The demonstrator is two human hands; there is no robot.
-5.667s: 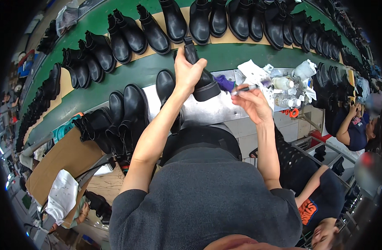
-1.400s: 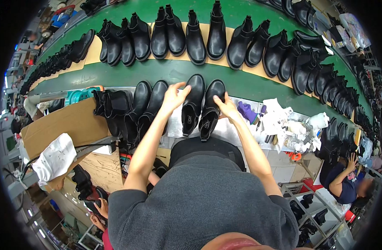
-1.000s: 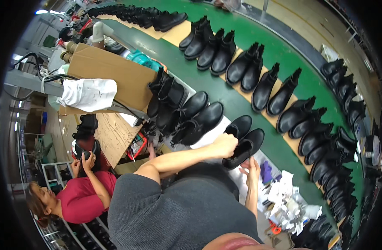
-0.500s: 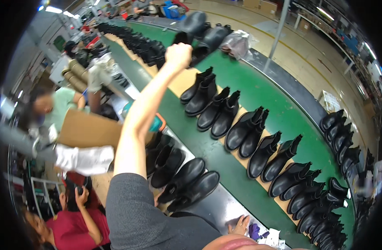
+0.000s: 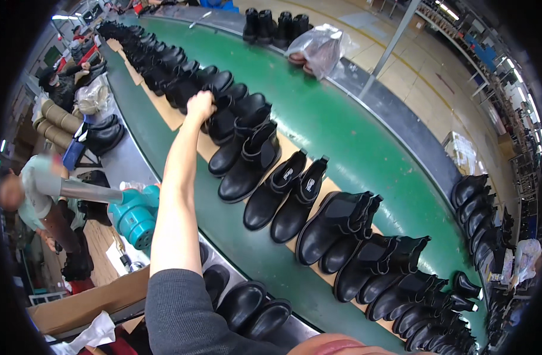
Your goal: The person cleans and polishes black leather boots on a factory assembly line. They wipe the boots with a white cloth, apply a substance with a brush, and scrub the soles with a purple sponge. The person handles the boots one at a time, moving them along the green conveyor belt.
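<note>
My left hand (image 5: 201, 107) reaches far over the green conveyor, its fingers closed on a black ankle boot (image 5: 220, 125) at the boot's upper part. Exactly where the fingers meet the boot is partly hidden. This boot stands within a long row of black ankle boots. Nearer along the row are an upright pair with a strap across the ankle (image 5: 250, 168) and another pair with pale labels inside (image 5: 285, 189). The boots rest partly on strips of brown cardboard (image 5: 164, 109). My right hand is out of view.
Black boots (image 5: 241, 305) stand on the metal ledge below my arm. A teal machine (image 5: 132, 216) and a cardboard box (image 5: 87, 302) are at left, with a co-worker (image 5: 37, 189) beyond. Along the far ledge stand more boots (image 5: 265, 26) and a plastic-wrapped bundle (image 5: 321, 50).
My left hand, earlier raised with dark boots blurred around it, is now lower and left, among the row. The view has shifted. My right hand, earlier on the near ledge, has left view.
</note>
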